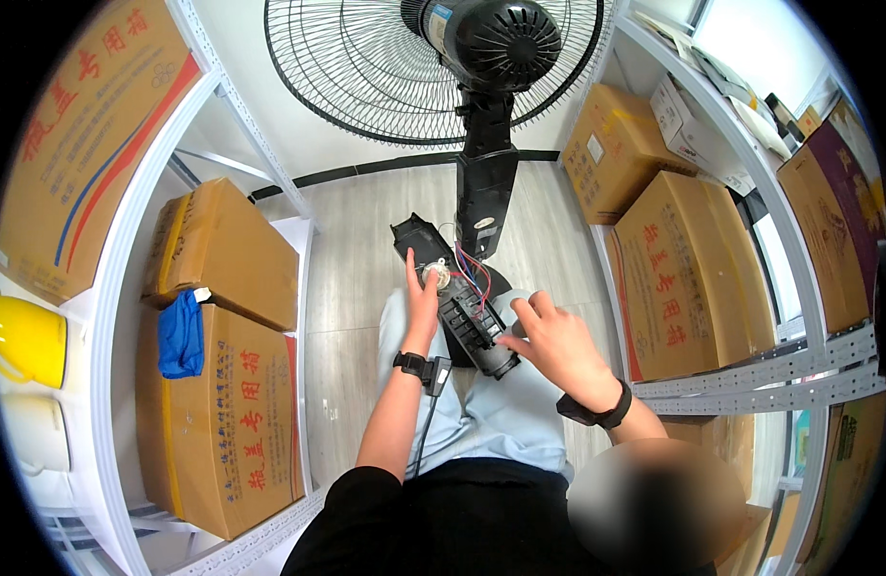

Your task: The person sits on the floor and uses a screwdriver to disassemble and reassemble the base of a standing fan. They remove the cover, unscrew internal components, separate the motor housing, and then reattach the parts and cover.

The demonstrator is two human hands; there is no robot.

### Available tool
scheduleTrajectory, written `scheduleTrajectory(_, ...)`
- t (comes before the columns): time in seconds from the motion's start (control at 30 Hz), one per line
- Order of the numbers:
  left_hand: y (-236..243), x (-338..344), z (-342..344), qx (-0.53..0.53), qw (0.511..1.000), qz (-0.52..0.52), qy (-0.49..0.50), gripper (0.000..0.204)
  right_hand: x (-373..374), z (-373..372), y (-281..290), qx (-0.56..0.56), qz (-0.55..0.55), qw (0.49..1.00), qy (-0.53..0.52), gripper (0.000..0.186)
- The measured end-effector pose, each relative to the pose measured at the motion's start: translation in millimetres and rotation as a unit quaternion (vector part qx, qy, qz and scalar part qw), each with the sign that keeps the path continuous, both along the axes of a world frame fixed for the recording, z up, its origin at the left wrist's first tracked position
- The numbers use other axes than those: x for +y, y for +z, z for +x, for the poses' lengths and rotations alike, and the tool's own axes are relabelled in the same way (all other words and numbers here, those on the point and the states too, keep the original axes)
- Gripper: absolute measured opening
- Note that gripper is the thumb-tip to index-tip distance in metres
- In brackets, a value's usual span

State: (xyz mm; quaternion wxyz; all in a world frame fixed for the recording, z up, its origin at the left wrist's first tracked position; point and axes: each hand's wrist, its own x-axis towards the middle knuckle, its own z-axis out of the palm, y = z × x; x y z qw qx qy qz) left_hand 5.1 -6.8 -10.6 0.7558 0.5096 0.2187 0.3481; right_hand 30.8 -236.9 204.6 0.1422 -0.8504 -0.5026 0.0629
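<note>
Right hand point(565, 350) — curled by black casing point(460, 318)

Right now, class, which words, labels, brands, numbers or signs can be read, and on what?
Cardboard boxes on both sides: large red characters, not copied here; fine print unreadable.
Fan motor: blue-and-white label, too small.
Fan column: pale oval label, too small.
White carton: marks too blurred.

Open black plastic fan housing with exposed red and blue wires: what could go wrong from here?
The thin red and blue wires loop loosely over the elongated black plastic housing; turning it might tug or pinch them. The housing lies between the light-blue trouser legs, so it could slip if the bare left hand eases off. The bare right hand is near its lower end, where a slip might knock it.
</note>
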Motion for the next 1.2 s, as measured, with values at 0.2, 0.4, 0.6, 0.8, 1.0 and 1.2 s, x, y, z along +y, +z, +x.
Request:
scheduleTrajectory(0.2, 7.9, -4.6, -1.2, 0.023, 1.000, 0.018, 0.002, 0.065, -4.4, 7.3, -4.7, -0.064, 0.114, 0.989, 0.072, 0.034)
scheduleTrajectory(0.4, 3.3, -3.4, 0.2, 0.009, 1.000, 0.028, -0.001, 0.064, -4.6, 7.1, -7.1, -0.010, -0.012, 1.000, -0.006, 0.033)
scheduleTrajectory(0.6, 0.8, -4.1, 3.8, -0.004, 0.999, 0.035, 0.008, 0.065, -8.1, 15.8, -10.3, 0.039, 0.116, 0.991, 0.047, 0.038)
scheduleTrajectory(0.8, -9.0, 3.7, 2.0, 0.006, 0.998, 0.061, 0.023, 0.066, -3.8, 14.5, -16.1, -0.017, 0.095, 0.995, 0.015, 0.033)
scheduleTrajectory(1.0, -0.7, 0.5, 0.6, 0.004, 0.999, 0.037, 0.007, 0.067, -5.8, 9.8, -4.1, 0.093, 0.137, 0.985, 0.043, 0.039)
scheduleTrajectory(1.2, 0.0, -0.3, 1.7, 0.003, 1.000, 0.018, -0.001, 0.068, -2.3, 7.5, -14.2, 0.016, 0.082, 0.996, -0.038, 0.036)
